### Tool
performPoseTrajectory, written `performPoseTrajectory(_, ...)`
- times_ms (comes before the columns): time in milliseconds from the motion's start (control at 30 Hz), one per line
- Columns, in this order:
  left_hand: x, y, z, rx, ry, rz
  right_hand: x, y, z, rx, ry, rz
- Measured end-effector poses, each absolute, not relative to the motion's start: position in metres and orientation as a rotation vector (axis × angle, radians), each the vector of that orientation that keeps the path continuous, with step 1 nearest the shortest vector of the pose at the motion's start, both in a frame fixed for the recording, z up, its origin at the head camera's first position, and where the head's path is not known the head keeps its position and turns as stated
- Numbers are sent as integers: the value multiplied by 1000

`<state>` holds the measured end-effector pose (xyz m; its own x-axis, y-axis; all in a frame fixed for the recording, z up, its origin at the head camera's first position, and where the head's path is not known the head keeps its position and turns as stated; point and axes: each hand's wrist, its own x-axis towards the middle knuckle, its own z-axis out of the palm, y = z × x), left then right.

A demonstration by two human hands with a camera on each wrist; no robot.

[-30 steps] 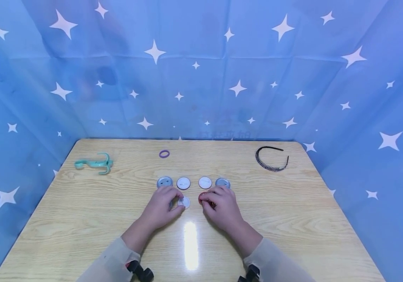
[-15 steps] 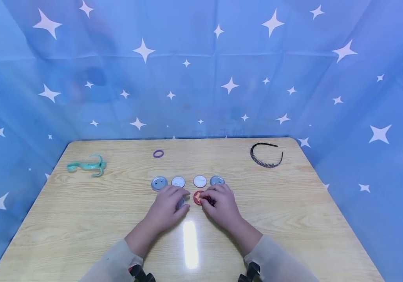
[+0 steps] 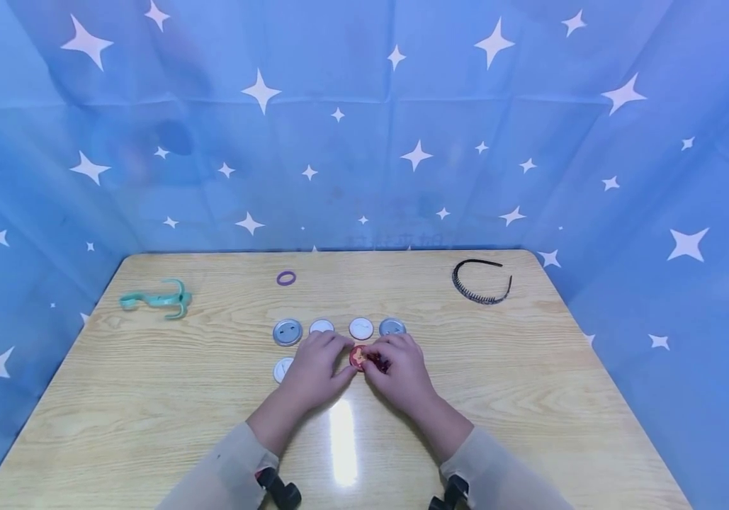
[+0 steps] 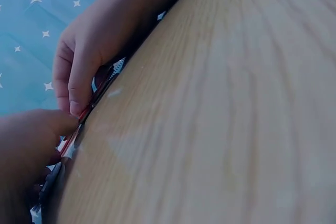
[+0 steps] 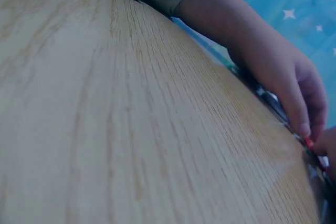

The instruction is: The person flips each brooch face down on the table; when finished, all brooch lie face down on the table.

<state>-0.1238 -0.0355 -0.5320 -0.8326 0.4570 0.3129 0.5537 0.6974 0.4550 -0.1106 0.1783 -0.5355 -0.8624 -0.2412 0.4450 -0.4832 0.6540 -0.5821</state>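
Observation:
A red pin badge [image 3: 357,358] with a yellow figure lies between both hands, near the table's middle. My left hand [image 3: 316,365] has its thumb and forefinger at the badge's left edge. My right hand [image 3: 402,368] pinches from the other side, with something dark red [image 3: 380,363] partly hidden under its fingers. In the left wrist view the red edge [image 4: 84,113] shows at the fingertips of the right hand [image 4: 94,45]. Behind the hands lie two grey-blue badges [image 3: 287,332] and two white badges [image 3: 360,328], backs up. Another white badge [image 3: 283,369] is left of my left hand.
On the wooden table [image 3: 147,425] a turquoise claw-shaped hair clip [image 3: 160,299] lies far left. A purple hair tie [image 3: 285,278] sits at the back, and a black toothed headband [image 3: 475,292] at the back right. A blue star-patterned cloth [image 3: 313,142] hangs behind.
My left hand has moved right, from a white badge to the red badge. A white badge shows to its left now. My right hand has stayed nearly in place.

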Motion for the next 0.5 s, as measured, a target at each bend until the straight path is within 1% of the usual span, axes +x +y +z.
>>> performPoseTrajectory(233,-125,-37,-541,-805,-2717,-841,-111,178,-535,510,-2622,942)
performPoseTrajectory(500,-124,-37,-541,-792,-2732,-845,-110,177,-536,476,-2671,921)
